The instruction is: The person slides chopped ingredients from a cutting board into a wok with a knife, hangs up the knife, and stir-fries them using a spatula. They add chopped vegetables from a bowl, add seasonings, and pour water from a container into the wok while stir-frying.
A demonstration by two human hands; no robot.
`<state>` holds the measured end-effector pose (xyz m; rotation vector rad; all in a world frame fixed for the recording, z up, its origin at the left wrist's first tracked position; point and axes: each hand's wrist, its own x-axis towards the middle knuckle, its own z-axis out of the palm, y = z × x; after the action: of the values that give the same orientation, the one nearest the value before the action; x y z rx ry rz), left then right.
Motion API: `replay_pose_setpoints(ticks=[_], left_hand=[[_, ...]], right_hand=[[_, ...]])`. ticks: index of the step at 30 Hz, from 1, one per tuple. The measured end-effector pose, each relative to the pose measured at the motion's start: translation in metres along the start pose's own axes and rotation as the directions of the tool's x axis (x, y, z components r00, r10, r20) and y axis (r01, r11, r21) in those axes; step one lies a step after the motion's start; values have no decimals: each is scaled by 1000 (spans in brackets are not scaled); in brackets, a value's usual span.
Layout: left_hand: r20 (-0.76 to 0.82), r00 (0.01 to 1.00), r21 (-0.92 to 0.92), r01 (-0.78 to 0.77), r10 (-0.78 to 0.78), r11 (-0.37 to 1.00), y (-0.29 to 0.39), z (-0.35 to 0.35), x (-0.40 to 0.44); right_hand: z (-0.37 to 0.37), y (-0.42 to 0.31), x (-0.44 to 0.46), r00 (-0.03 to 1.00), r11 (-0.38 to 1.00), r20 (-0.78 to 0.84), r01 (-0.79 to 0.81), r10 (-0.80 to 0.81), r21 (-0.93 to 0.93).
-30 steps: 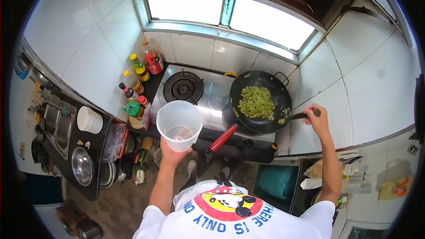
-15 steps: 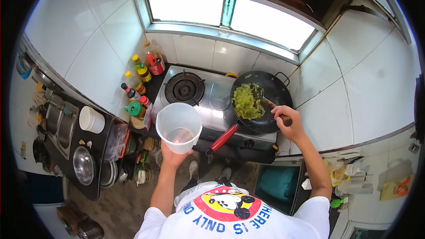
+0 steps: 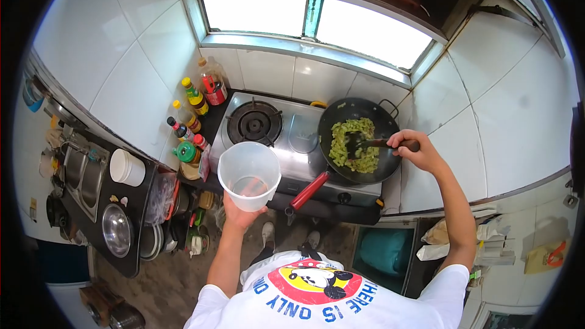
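Observation:
My left hand (image 3: 242, 212) is closed around the lower side of a translucent plastic measuring jug (image 3: 234, 163), held in front of the stove; no contents show inside it. My right hand (image 3: 419, 150) grips the wooden handle of a spatula (image 3: 379, 143). The spatula's dark blade rests among chopped green vegetables (image 3: 364, 126) in a black wok (image 3: 379, 107), partly hidden by them. With its red handle (image 3: 309, 191) pointing towards me, the wok sits on the right side of the gas stove (image 3: 295, 161).
An uncovered burner (image 3: 255, 121) is at the stove's left. Sauce bottles (image 3: 195, 97) and a green-lidded jar (image 3: 187, 152) line the wall beside it. On the left counter are a white tub (image 3: 127, 167), a metal bowl (image 3: 116, 229) and a sink (image 3: 91, 180).
The spatula has swung left into the middle of the vegetables, its handle now nearly level. My right hand has moved up and right. The vegetables are spread lower and to the right.

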<state>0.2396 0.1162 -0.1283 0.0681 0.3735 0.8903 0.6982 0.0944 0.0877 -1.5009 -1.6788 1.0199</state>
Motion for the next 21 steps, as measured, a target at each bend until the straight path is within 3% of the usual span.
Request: replay_pose_setpoints(ticks=[2,3,10,14,21], left_hand=[[1,1000,0,-13,13,1000,-2,-2,1],[7,1000,-18,-17,17,1000,-3,-4,2],[-11,1000,-5,-4,4,1000,-5,8,-3],[-37,999,44,-8,10,999,-5,16,-8],[-102,995,25,16,-13,1000,-7,20,-4]], right_hand=[[0,-16,13,995,987,88,-53,40,152],[-2,-17,22,995,989,102,-28,14,144],[-2,2,67,994,960,-50,-83,100,268],[2,21,74,984,977,-31,-170,175,126],[-20,13,68,975,926,-167,-79,150,368]])
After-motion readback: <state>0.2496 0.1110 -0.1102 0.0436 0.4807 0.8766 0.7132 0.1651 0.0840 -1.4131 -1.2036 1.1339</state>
